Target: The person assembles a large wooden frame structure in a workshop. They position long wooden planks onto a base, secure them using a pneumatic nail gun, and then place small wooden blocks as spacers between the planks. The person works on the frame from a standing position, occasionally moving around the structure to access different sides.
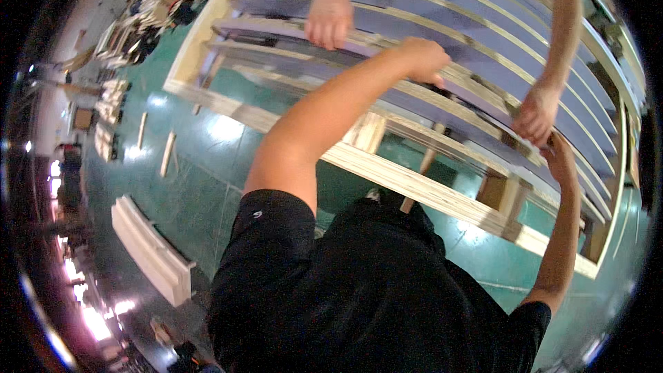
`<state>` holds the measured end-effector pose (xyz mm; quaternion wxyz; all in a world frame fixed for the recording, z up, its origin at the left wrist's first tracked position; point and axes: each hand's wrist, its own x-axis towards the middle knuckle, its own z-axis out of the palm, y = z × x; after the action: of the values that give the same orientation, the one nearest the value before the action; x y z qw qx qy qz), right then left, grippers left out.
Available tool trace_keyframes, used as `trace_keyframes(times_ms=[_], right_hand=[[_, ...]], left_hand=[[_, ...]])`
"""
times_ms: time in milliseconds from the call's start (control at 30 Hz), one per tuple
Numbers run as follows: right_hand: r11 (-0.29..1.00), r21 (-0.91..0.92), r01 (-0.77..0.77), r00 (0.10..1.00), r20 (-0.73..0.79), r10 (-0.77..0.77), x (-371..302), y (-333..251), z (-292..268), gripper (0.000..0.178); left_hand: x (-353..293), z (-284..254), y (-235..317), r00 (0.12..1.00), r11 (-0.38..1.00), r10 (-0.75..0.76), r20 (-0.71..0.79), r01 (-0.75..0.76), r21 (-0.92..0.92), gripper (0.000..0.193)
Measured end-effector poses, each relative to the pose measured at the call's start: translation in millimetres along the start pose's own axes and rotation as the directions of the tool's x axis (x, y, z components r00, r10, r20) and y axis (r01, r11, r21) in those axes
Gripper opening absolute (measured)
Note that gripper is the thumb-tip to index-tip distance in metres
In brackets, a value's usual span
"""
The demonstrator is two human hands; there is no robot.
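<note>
A large wooden frame [414, 183] lies in front of me, crossed by several pale slats [404, 19] with purple-grey material between them. Along one slat runs a long purple-grey strip [480, 102]. My left hand [423, 59] reaches across the near rail, its fingers curled down over this strip. Farther right, my right hand [561, 159] pinches the same strip near its right end; its fingertips are partly hidden. Opposite me, a co-worker's hand [330, 24] presses on the strip at the left. That person's other hand [537, 114] touches it right beside my right hand.
Short wooden blocks [497, 190] join the frame's near rails, close to my body. On the green floor at the left lie a stack of pale boards [152, 249] and loose wood sticks [168, 154]. Heaps of wood pieces [141, 24] stand farther back.
</note>
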<state>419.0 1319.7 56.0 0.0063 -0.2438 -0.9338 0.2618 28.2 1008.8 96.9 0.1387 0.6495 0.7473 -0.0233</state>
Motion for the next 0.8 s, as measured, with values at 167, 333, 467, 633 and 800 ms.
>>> trace_keyframes(times_ms=[167,333,467,633,800], right_hand=[[0.935,0.346,-0.083,0.997,0.023,0.08,-15.3,46.1,7.9,0.038],[0.996,0.07,-0.055,0.998,-0.025,0.056,-28.2,-8.4,10.6,0.036],[0.996,-0.071,-0.056,0.998,-0.032,0.054,-35.3,-13.6,7.8,0.032],[0.956,-0.293,0.025,0.998,-0.048,-0.041,-35.8,-14.7,9.9,0.034],[0.913,-0.407,0.007,1.0,-0.017,-0.015,-35.0,-10.4,1.9,0.033]], left_hand=[[-10.9,23.4,18.4,0.985,0.994,0.105,-0.136,-0.108,-0.015,0.053],[-7.3,55.1,27.1,0.978,0.994,0.104,-0.178,-0.107,-0.005,0.047],[-13.8,55.4,34.3,0.983,0.992,0.108,-0.147,-0.115,-0.041,0.043],[-27.0,52.4,35.6,0.979,0.998,0.022,-0.201,-0.034,-0.056,0.048],[-21.0,55.3,32.4,0.98,0.994,0.062,-0.189,-0.077,-0.073,0.045]])
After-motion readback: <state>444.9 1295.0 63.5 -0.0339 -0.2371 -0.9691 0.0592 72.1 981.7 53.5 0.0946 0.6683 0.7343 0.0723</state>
